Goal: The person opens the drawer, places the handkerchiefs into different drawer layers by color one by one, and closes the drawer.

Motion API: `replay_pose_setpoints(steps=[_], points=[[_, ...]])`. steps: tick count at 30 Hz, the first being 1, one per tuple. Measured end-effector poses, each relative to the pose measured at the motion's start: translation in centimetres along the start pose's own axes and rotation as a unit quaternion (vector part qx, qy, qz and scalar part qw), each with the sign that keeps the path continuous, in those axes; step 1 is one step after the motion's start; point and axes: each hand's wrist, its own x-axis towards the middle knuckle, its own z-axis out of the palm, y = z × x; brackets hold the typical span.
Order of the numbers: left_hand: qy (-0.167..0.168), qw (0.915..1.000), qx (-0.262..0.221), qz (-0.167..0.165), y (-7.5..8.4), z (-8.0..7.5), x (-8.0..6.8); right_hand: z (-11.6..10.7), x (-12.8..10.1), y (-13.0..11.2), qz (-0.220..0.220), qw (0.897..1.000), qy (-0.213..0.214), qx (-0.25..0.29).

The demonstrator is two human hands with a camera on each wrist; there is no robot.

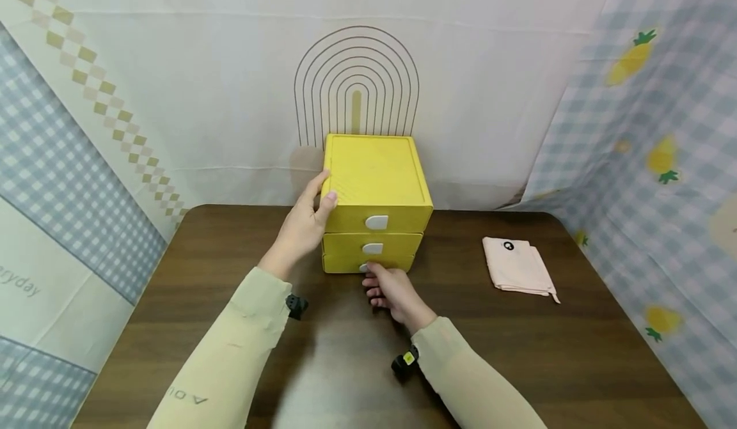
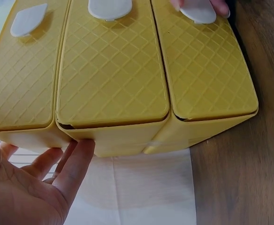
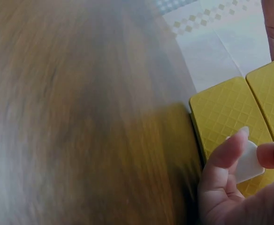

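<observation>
A yellow drawer box (image 1: 377,167) with three stacked drawers stands at the back of the table, each front bearing a white pull tab. My left hand (image 1: 301,227) rests against the box's left side near the top, the thumb at its upper front edge. In the left wrist view, the fingers (image 2: 76,164) lie fairly straight along that side. Down at the lowest drawer, my right hand (image 1: 397,293) pinches the white pull tab (image 3: 249,164) between thumb and finger. The drawer fronts look closed or nearly so; their insides are hidden.
A folded pale pink cloth (image 1: 518,266) with a small dark round mark and a hanging loop lies to the right on the dark wooden table (image 1: 576,352). Patterned fabric (image 1: 230,96) hangs behind the table and along both sides.
</observation>
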Motion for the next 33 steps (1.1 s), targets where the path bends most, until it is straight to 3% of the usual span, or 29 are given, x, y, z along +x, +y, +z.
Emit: replay_pose_setpoints(steps=[18,33], points=[[0.003,0.9999,-0.006,-0.009,0.1,0.0,0.1,0.3,-0.3,0.7,-0.007,1.000,-0.010,0.006],[-0.003,0.9999,-0.012,-0.011,0.1,0.1,-0.1,0.0,-2.2,1.5,0.001,1.000,-0.029,-0.007]])
